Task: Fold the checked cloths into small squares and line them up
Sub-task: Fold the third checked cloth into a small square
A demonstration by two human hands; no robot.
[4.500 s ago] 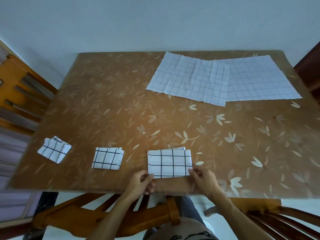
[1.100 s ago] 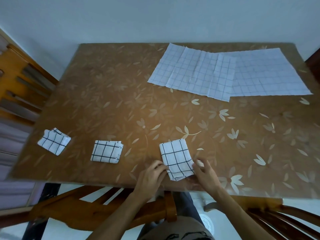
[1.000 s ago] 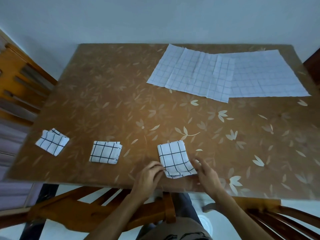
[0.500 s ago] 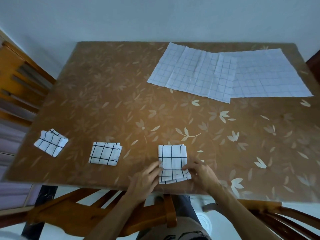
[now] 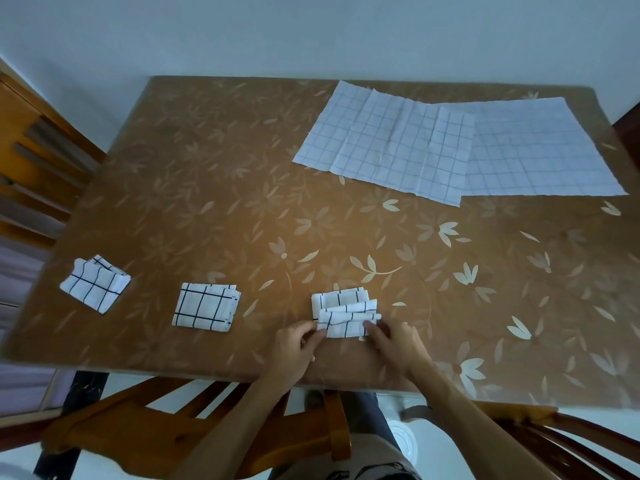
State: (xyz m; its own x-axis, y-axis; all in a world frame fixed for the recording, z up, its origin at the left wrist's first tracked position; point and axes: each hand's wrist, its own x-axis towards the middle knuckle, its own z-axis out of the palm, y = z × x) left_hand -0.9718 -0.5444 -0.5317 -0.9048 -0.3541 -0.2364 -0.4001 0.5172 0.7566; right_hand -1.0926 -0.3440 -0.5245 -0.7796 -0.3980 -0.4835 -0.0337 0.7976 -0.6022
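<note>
White cloth [image 5: 344, 315] doubling over

Half a second ago it lay flat by the front edge of the table [image 5: 242, 202]. Now left hand [image 5: 294, 348] and right hand [image 5: 394, 344] pinch its near corners, lifting that half over.

The half-folded checked cloth [image 5: 344, 313] is lying near, folded square [image 5: 206, 306] and skewed square [image 5: 94, 284] sitting left, creased cloth [image 5: 384, 143] overlapping smooth cloth [image 5: 540, 147] far right

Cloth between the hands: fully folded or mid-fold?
Mid-fold: the left hand and right hand pinch the near edge of the cloth, lifted over its far half; layers uneven, not flat.
</note>
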